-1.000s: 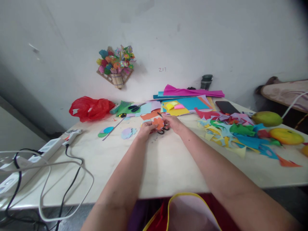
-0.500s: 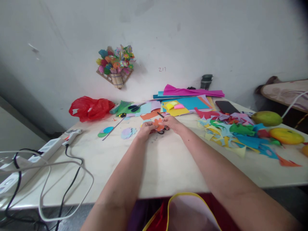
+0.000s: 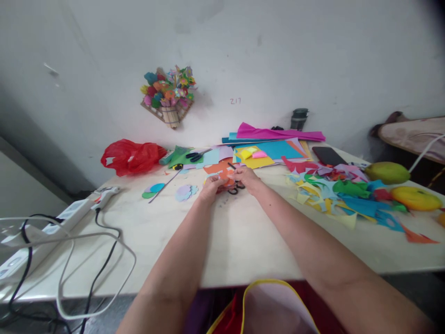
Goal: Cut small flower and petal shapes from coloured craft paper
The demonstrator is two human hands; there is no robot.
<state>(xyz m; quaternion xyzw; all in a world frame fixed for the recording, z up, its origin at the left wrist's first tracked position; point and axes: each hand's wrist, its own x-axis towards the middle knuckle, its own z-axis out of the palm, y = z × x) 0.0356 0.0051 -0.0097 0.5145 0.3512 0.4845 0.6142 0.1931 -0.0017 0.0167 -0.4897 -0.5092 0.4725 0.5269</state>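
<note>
White tabletop (image 3: 243, 241) bare toward its near edge, left hand (image 3: 210, 187) and right hand (image 3: 247, 178) pinching orange paper cutout (image 3: 225, 176), black scissors (image 3: 235, 189) beneath, paper scraps (image 3: 347, 197) at 3 o'clock, cables (image 3: 69, 250) at 8 o'clock.

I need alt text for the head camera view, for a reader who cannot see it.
Two bare hands, left hand and right hand, hold an orange paper cutout over a pale table. Black scissors lie under the hands; colourful paper scraps lie to the right.
</note>
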